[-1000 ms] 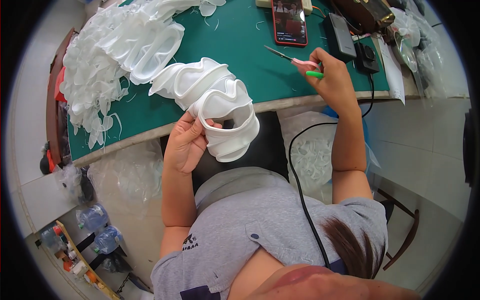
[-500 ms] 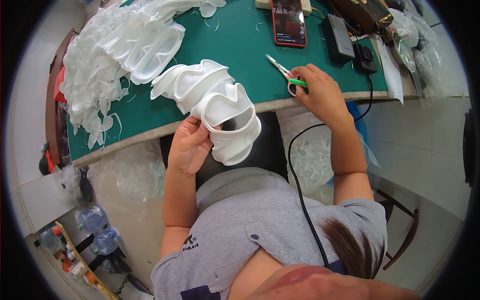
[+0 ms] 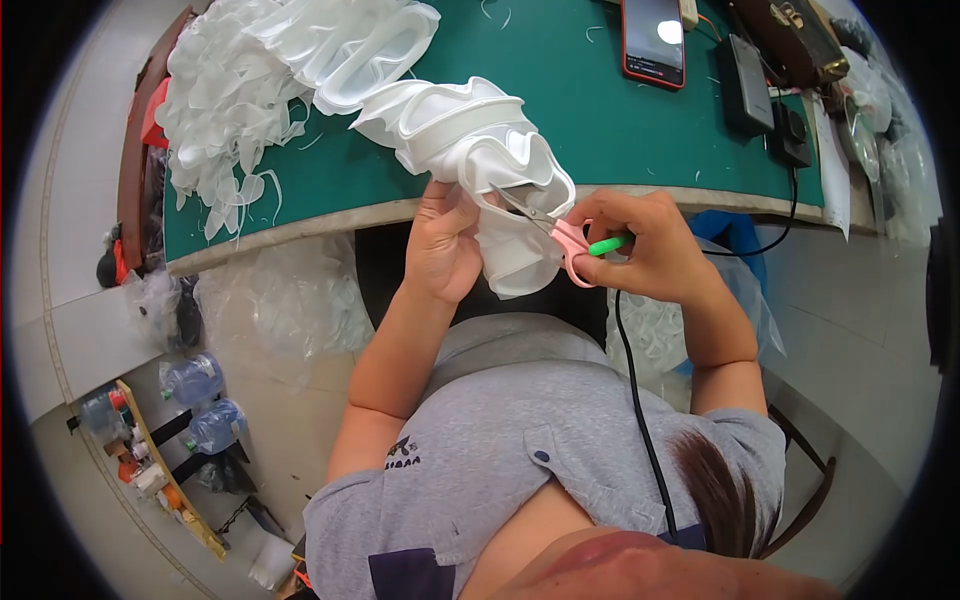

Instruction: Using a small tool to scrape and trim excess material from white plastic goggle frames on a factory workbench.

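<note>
A chain of white moulded fabric pieces [image 3: 516,155] with wavy raised rims hangs over the near table edge. My left hand [image 3: 443,243] is closed on its left side, some fingertips hidden behind the fabric. In my right hand [image 3: 650,240] is a pair of scissors [image 3: 568,237] with pink handles and a green part by the fingers. The parted blades reach into the opening of the nearest piece; whether they touch the fabric I cannot tell.
White trimmings [image 3: 225,120] pile up at the table's far left, beside more moulded pieces [image 3: 375,45]. A phone [image 3: 653,45], a grey box-shaped device [image 3: 745,88] and a black cable [image 3: 640,420] are to the right. Plastic bags [image 3: 290,300] lie below the green table [image 3: 700,150].
My right hand has lifted the scissors off the table and brought them left to the white piece. The view has shifted; my left hand still holds the fabric.
</note>
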The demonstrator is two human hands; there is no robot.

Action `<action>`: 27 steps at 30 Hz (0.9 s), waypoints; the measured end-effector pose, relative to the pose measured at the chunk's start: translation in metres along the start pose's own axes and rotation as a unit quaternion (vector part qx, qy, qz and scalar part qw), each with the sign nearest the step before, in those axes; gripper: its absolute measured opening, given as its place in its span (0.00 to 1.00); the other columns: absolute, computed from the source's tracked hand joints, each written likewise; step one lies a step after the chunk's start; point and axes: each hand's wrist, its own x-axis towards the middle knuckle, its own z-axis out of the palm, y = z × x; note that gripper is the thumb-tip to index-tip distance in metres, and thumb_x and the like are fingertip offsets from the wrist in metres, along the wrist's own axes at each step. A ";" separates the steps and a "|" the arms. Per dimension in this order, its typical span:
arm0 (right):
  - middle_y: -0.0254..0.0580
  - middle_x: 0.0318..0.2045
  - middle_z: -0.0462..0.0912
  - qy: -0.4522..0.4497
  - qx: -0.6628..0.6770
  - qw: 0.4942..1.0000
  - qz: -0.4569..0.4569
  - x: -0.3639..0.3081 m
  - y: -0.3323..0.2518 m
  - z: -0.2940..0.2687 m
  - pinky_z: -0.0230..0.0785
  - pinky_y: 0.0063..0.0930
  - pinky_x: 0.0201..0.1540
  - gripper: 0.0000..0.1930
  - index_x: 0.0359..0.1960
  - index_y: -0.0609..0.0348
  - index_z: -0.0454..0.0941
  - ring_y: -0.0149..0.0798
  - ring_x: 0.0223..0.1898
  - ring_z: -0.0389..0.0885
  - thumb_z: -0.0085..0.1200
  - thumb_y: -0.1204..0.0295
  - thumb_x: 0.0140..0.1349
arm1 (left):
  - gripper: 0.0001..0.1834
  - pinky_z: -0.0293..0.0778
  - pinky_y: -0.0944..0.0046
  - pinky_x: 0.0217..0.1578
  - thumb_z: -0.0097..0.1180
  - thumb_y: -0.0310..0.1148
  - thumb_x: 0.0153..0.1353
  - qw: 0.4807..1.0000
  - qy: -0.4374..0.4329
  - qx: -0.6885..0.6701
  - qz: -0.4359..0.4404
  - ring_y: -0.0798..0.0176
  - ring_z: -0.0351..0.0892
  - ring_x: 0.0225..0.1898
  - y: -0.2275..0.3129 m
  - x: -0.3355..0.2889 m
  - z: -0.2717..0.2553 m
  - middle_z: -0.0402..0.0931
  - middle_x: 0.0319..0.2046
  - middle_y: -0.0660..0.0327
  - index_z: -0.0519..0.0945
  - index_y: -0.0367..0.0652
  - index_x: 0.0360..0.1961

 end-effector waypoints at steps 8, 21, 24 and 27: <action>0.30 0.16 0.75 -0.086 0.067 0.993 0.037 -0.001 0.008 0.000 0.60 0.12 0.23 0.13 0.32 0.64 0.79 0.20 0.18 0.68 0.63 0.72 0.43 | 0.25 0.71 0.58 0.54 0.56 0.19 0.58 0.999 -0.030 0.013 0.000 0.62 0.74 0.51 -0.004 0.000 -0.005 0.73 0.54 0.62 0.72 0.49 0.57; 0.28 0.16 0.72 -0.046 0.068 0.995 0.051 0.004 0.006 0.008 0.53 0.13 0.20 0.13 0.29 0.63 0.79 0.18 0.18 0.63 0.63 0.69 0.44 | 0.27 0.65 0.55 0.60 0.57 0.21 0.58 0.999 -0.010 0.030 0.015 0.60 0.70 0.57 -0.006 -0.002 0.001 0.72 0.55 0.60 0.69 0.47 0.59; 0.28 0.16 0.73 -0.048 0.051 0.996 0.047 0.003 0.009 0.007 0.53 0.13 0.19 0.13 0.29 0.62 0.79 0.18 0.17 0.63 0.64 0.66 0.45 | 0.26 0.65 0.55 0.60 0.58 0.23 0.58 0.999 -0.009 0.037 0.021 0.60 0.70 0.57 -0.006 -0.002 0.005 0.72 0.54 0.60 0.69 0.47 0.59; 0.28 0.16 0.73 -0.044 0.029 0.998 0.029 0.003 0.008 0.007 0.52 0.13 0.19 0.13 0.28 0.62 0.79 0.18 0.17 0.63 0.64 0.65 0.45 | 0.26 0.65 0.56 0.60 0.58 0.24 0.58 0.999 -0.004 0.042 0.018 0.60 0.70 0.57 -0.006 -0.003 0.005 0.72 0.54 0.60 0.69 0.47 0.58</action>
